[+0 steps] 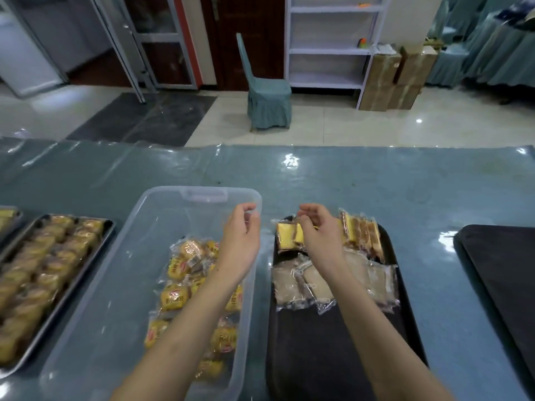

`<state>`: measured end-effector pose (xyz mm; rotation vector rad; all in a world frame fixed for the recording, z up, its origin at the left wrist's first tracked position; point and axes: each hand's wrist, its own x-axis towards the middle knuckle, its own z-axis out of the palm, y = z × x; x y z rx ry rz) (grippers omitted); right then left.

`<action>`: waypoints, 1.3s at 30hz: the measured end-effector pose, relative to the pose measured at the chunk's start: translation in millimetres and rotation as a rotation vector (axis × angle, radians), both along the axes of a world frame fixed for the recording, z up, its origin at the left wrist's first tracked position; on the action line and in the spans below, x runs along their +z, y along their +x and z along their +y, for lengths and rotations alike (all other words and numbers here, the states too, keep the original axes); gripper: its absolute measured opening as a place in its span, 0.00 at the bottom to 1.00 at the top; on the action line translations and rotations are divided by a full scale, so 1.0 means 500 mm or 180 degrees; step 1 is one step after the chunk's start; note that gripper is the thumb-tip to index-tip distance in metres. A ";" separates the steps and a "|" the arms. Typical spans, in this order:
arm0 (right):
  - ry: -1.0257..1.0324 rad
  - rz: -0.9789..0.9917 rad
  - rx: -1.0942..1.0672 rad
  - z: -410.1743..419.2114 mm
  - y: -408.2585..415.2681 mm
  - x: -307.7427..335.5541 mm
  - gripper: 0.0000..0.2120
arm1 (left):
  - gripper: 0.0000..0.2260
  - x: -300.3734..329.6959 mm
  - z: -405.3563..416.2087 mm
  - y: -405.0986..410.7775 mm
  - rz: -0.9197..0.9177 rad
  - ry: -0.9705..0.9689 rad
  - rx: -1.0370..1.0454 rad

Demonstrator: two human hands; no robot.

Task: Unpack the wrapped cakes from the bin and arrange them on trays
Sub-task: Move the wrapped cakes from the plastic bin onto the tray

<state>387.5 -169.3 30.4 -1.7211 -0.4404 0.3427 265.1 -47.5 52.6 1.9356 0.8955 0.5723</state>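
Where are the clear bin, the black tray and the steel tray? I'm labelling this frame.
clear bin (139,244), head view, bare left part of its floor.
black tray (315,351), head view, bare near surface.
steel tray (68,287), head view, right rim.

Bare table strip open beyond clear bin and black tray, narrow gap between them, bin's left half free, wrapped cakes heaped right, steel tray crowding left, dark tray right.
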 end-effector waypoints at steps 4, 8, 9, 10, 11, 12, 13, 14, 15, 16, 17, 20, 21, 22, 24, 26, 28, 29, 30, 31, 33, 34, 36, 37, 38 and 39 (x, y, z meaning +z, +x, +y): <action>0.0025 -0.0087 0.0217 0.068 -0.087 0.023 0.09 | 0.09 -0.012 0.068 -0.104 -0.0002 -0.0051 0.0162; -0.0134 -0.0177 0.0500 0.123 -0.163 0.029 0.10 | 0.07 -0.036 0.137 -0.189 -0.0003 -0.0169 0.0379; -0.0183 -0.0180 0.0566 0.133 -0.179 0.027 0.10 | 0.07 -0.042 0.150 -0.206 0.0040 -0.0196 0.0390; -0.0230 -0.0191 0.0606 0.143 -0.196 0.024 0.10 | 0.07 -0.048 0.162 -0.223 0.0093 -0.0222 0.0383; -0.0287 -0.0204 0.0622 0.152 -0.212 0.020 0.10 | 0.08 -0.056 0.175 -0.242 0.0122 -0.0250 0.0376; -0.0340 -0.0219 0.0627 0.158 -0.225 0.015 0.10 | 0.08 -0.065 0.183 -0.257 0.0125 -0.0263 0.0371; -0.0406 -0.0239 0.0632 0.162 -0.236 0.011 0.11 | 0.08 -0.074 0.190 -0.269 0.0114 -0.0267 0.0362; -0.0457 -0.0259 0.0626 0.167 -0.250 0.006 0.11 | 0.08 -0.083 0.197 -0.282 0.0107 -0.0284 0.0339; -0.0499 -0.0266 0.0590 0.172 -0.262 0.000 0.11 | 0.08 -0.092 0.204 -0.294 0.0100 -0.0311 0.0304; -0.0519 -0.0241 0.0567 0.175 -0.270 -0.007 0.11 | 0.08 -0.103 0.209 -0.301 0.0126 -0.0335 0.0283; -0.0556 -0.0165 0.0555 0.179 -0.281 -0.015 0.11 | 0.08 -0.114 0.215 -0.311 0.0173 -0.0357 0.0260; -0.0797 -0.0006 0.0569 0.199 -0.309 -0.039 0.11 | 0.06 -0.150 0.244 -0.328 0.0365 -0.0452 0.0229; -0.0959 0.0019 0.0586 0.210 -0.317 -0.048 0.12 | 0.05 -0.168 0.258 -0.331 0.0437 -0.0494 0.0208; -0.1114 0.0093 0.0625 0.222 -0.324 -0.056 0.13 | 0.06 -0.186 0.270 -0.332 0.0519 -0.0539 0.0174; -0.1404 0.0325 0.0747 0.247 -0.337 -0.074 0.15 | 0.09 -0.224 0.294 -0.333 0.0765 -0.0659 0.0112; -0.1629 0.0520 0.0813 0.276 -0.349 -0.090 0.18 | 0.18 -0.264 0.312 -0.332 0.1179 -0.0812 0.0104; -0.1838 0.0567 0.0824 0.305 -0.353 -0.113 0.21 | 0.27 -0.294 0.323 -0.333 0.1633 -0.0896 0.0147; -0.1903 0.0594 0.0795 0.317 -0.356 -0.123 0.23 | 0.30 -0.304 0.323 -0.335 0.1793 -0.0940 0.0192; -0.1942 0.0640 0.0760 0.326 -0.358 -0.134 0.24 | 0.31 -0.314 0.323 -0.336 0.1891 -0.1016 0.0231; -0.1986 0.0710 0.0724 0.334 -0.360 -0.139 0.26 | 0.33 -0.324 0.323 -0.336 0.1945 -0.1134 0.0246; -0.2084 0.0814 0.0632 0.344 -0.359 -0.152 0.28 | 0.37 -0.344 0.321 -0.334 0.1987 -0.1364 0.0224; -0.2185 0.0852 0.0632 0.347 -0.355 -0.163 0.27 | 0.39 -0.350 0.320 -0.331 0.2009 -0.1455 0.0200; -0.2562 0.0896 0.0699 0.354 -0.351 -0.191 0.29 | 0.42 -0.357 0.318 -0.329 0.2055 -0.1664 0.0242; -0.2696 0.0969 0.0708 0.356 -0.351 -0.206 0.31 | 0.44 -0.359 0.317 -0.329 0.2051 -0.1764 0.0267; -0.2760 0.1095 0.0644 0.361 -0.348 -0.229 0.34 | 0.45 -0.359 0.316 -0.329 0.2007 -0.1843 0.0269; -0.2812 0.1171 0.0548 0.364 -0.346 -0.251 0.35 | 0.47 -0.361 0.314 -0.329 0.1942 -0.1938 0.0274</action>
